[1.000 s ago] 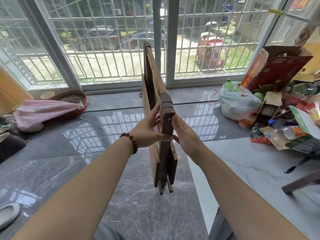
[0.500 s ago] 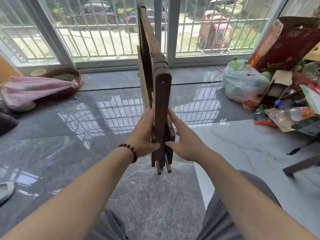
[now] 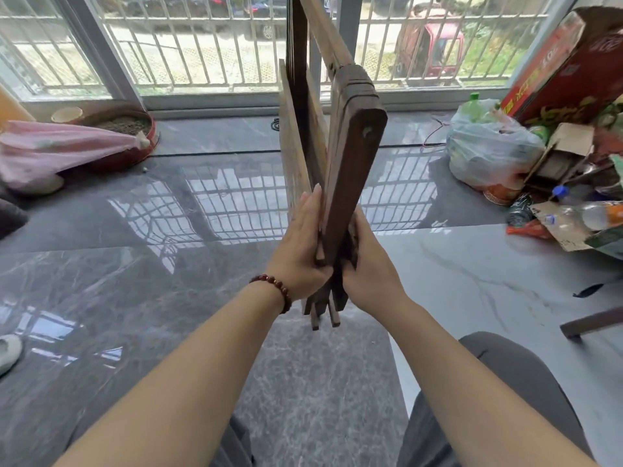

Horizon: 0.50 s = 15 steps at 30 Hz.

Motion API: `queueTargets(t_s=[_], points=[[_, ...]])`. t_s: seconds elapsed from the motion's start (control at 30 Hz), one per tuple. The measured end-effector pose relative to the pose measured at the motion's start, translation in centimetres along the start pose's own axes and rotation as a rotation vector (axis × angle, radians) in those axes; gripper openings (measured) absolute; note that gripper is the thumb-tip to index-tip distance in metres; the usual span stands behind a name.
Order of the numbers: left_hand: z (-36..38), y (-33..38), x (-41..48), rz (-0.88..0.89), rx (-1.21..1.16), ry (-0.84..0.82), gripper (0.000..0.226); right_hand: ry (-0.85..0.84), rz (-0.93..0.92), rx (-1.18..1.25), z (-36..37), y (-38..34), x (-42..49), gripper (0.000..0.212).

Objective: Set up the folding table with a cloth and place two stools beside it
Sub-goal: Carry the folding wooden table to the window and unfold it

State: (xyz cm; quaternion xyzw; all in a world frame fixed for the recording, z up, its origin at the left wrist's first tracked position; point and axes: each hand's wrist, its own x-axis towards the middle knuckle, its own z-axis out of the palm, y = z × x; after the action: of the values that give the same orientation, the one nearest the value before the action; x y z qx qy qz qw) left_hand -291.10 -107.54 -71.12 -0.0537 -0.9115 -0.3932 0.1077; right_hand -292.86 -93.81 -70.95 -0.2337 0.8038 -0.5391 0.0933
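The folding wooden table stands on edge in front of me, folded, its top end leaning towards me. A pale tabletop board is on the left and the dark leg frame on the right, with a gap open between them. My left hand lies along the left side of the leg frame, fingers straight up it and thumb wrapped round its front edge. My right hand grips the same frame from the right, its fingers hidden behind the wood. The leg ends stick out below my hands.
A pink cloth bundle lies by a red basin at the left window. A pile of bags, boxes and bottles fills the right side. A dark wooden leg enters at the right edge. A white shoe lies at the left.
The table has come closer and tipped towards me, and the board and leg frame have parted. Both hands have slid down the leg frame towards its lower ends.
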Motion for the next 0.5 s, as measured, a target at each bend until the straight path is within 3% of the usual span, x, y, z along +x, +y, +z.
queueTargets(t_s=[0.07, 0.3, 0.5], points=[[0.1, -0.1, -0.1, -0.004, 0.007, 0.013, 0.097, 0.019, 0.04, -0.051, 0.2, 0.7, -0.2, 0.071], [1.3, -1.2, -2.2, -0.213, -0.165, -0.003, 0.111, 0.047, 0.182, -0.132, 2.1, 4.1, -1.3, 0.038], [2.9, -2.7, -2.8, -0.293, -0.175, 0.081, 0.104, 0.117, 0.229, -0.202, 3.9, 5.6, -0.7, 0.024]])
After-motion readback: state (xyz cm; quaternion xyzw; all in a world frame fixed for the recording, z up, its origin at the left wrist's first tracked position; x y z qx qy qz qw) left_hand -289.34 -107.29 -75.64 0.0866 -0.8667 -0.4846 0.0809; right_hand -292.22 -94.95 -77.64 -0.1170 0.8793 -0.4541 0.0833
